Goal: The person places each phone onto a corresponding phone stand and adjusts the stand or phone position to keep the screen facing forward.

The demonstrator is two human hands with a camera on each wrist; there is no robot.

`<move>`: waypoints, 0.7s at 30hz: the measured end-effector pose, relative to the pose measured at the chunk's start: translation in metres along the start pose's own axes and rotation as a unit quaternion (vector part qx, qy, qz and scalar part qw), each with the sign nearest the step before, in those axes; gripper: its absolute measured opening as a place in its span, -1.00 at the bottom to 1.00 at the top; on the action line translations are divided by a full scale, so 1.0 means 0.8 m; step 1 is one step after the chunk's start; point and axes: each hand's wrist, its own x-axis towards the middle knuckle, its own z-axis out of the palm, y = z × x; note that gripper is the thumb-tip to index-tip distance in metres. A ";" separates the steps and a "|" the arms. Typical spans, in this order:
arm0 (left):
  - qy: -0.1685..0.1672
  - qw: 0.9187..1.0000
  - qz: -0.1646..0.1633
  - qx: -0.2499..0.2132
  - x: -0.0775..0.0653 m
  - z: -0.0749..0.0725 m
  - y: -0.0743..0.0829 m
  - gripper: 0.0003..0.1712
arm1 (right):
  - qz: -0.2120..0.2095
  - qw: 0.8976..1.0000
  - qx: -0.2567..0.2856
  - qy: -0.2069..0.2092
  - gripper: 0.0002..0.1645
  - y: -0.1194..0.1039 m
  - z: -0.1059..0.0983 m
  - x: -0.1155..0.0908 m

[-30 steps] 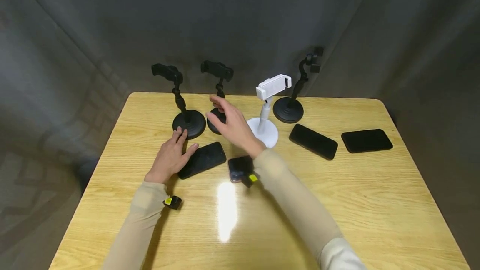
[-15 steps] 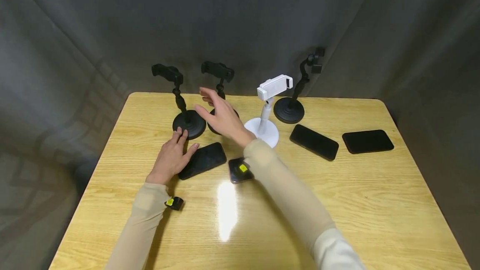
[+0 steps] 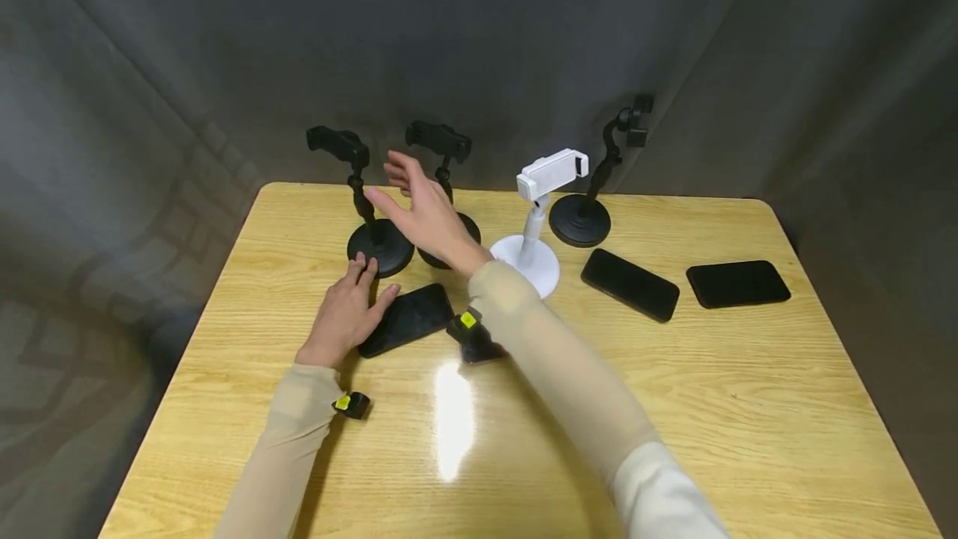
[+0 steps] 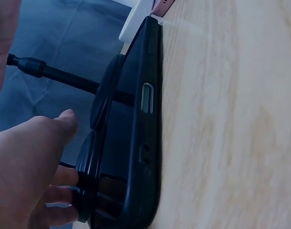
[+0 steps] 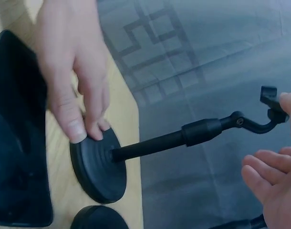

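My left hand (image 3: 342,318) rests its fingertips on the round base of the leftmost black phone stand (image 3: 391,252); its thumb stands apart, over the near phone (image 3: 414,321). In the right wrist view, the left fingers (image 5: 69,109) lie on top of that base. My right hand (image 3: 428,215) is in the air, fingers spread and nothing held, between the leftmost stand and a second black phone stand (image 3: 439,141). The right wrist view puts it near the leftmost stand's clamp (image 5: 274,102); I cannot tell whether they touch. The right forearm partly hides a smaller phone (image 3: 481,352).
A white phone stand (image 3: 537,273) and a third black stand (image 3: 580,221) stand to the right at the back. Two more phones (image 3: 630,284) lie on the right of the wooden table (image 3: 748,422). Grey curtains (image 3: 479,40) hang behind the table.
My right hand has moved left and away from me, from in front of the second black stand's base toward the leftmost stand. My left hand stays on the base.
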 end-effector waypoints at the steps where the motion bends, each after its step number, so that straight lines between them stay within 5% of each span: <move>1: -0.001 1.000 -0.002 -0.002 -0.001 0.000 0.000 -0.05 | 0.005 1.000 0.003 -0.003 -0.15 -0.002 0.001 0.002; 14: 0.036 0.999 -0.012 0.001 -0.006 0.000 0.011 -0.08 | 0.011 0.997 0.064 -0.036 -0.12 -0.027 0.005 0.031; 21: 0.034 0.999 -0.018 -0.001 -0.005 0.001 0.014 -0.07 | -0.032 0.999 0.032 -0.029 -0.20 -0.030 0.007 0.042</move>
